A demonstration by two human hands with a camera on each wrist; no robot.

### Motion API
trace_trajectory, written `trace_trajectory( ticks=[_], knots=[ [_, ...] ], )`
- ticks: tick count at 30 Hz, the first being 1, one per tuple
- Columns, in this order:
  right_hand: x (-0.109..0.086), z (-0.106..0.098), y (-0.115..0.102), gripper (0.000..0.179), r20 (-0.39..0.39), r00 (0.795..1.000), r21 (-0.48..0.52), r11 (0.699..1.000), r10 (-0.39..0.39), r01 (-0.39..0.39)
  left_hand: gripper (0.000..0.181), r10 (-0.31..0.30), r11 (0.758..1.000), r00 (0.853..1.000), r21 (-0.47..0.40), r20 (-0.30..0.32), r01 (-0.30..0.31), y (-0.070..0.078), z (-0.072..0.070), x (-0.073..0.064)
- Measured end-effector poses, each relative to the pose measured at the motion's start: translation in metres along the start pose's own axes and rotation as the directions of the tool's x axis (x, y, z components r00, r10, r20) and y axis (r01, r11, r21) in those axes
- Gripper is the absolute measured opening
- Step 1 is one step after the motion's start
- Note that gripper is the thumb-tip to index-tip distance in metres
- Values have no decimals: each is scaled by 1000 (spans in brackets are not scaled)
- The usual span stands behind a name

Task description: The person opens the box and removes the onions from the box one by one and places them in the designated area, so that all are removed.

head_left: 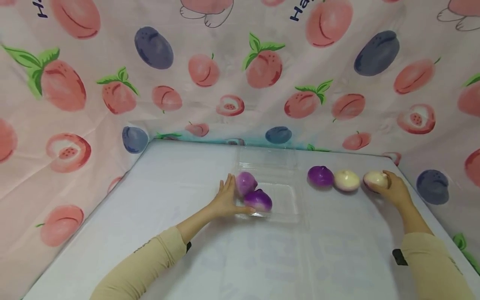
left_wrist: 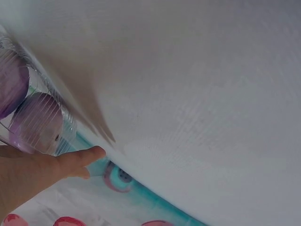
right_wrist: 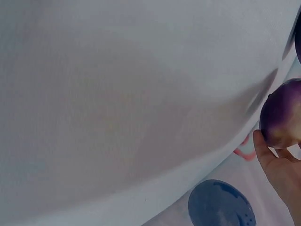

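Observation:
A clear plastic box (head_left: 286, 200) lies on the table with its lid (head_left: 268, 158) folded back. Two purple onions, a lighter one (head_left: 246, 183) and a darker one (head_left: 258, 201), sit in its left part. My left hand (head_left: 225, 202) touches the box's left side with straight, spread fingers, the thumb along its front edge. Far to the right, my right hand (head_left: 395, 189) grips a pale onion with a purple underside (head_left: 375, 180); the right wrist view shows the thumb against this onion (right_wrist: 282, 115). Left of it sit a white onion (head_left: 346, 180) and a dark purple onion (head_left: 320, 176).
A white cloth covers the table (head_left: 180, 175). Fruit-printed curtains (head_left: 232, 54) rise along the back, left and right edges. The right hand is close to the right-hand curtain (head_left: 450, 166).

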State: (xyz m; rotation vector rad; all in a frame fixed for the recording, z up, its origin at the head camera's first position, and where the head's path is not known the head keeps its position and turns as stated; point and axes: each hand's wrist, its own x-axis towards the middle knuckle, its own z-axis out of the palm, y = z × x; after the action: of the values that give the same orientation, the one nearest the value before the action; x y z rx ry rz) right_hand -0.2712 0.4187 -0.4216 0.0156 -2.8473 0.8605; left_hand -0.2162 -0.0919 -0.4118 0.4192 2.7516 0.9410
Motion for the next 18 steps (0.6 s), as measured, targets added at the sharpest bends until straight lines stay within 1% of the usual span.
trace_trajectory(
  ticks=[8, 13, 18],
  knots=[
    [1, 5, 0, 74, 40, 999, -45, 999, 14, -12, 125, -5, 1000, 1000, -2, -3, 5, 2, 0, -1],
    [1, 5, -5, 76, 61, 998, -37, 999, 9, -6, 125, -7, 1000, 1000, 11, -19, 8, 2, -1, -1],
    [0, 4, -10, 80, 102, 995, -31, 999, 18, -15, 126, -2, 1000, 1000, 4, -8, 2, 1, 0, 0]
  ],
)
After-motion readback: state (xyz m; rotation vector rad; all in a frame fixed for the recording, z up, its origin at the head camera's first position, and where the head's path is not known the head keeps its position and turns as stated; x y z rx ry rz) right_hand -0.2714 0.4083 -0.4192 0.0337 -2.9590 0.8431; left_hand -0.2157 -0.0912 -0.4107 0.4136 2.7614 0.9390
